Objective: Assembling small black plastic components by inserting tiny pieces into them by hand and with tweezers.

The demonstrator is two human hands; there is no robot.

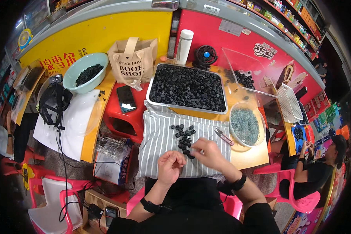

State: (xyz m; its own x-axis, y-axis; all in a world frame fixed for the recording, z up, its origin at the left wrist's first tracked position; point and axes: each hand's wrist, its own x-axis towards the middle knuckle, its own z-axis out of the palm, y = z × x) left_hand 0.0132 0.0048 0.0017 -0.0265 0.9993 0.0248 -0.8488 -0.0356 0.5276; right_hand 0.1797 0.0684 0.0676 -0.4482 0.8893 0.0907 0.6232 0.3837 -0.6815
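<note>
A grey-and-white striped cloth cushion (160, 140) lies across the person's lap against the pale wooden bench (247, 159), apparently to give the hands a soft, close surface. The small round black pieces (188, 133) sit loose in its middle, in a straggling line toward the person, so both hands reach them easily.

The right hand (208, 153) bends over the near end of that line, its grip narrow. The left hand (171, 167) is just beside it, thumb drawn to curled fingers, perhaps for fine handling. At this distance I cannot tell whether either grip holds a piece.

The silver-rimmed rectangular tray (187, 108), heaped with similar pieces, stands straight ahead, likely as the bulk supply. Pink-handled metal snips (224, 137) and a clear round plastic tub (232, 130) of pale translucent bits lie to the right, presumably for that hand's convenience.
</note>
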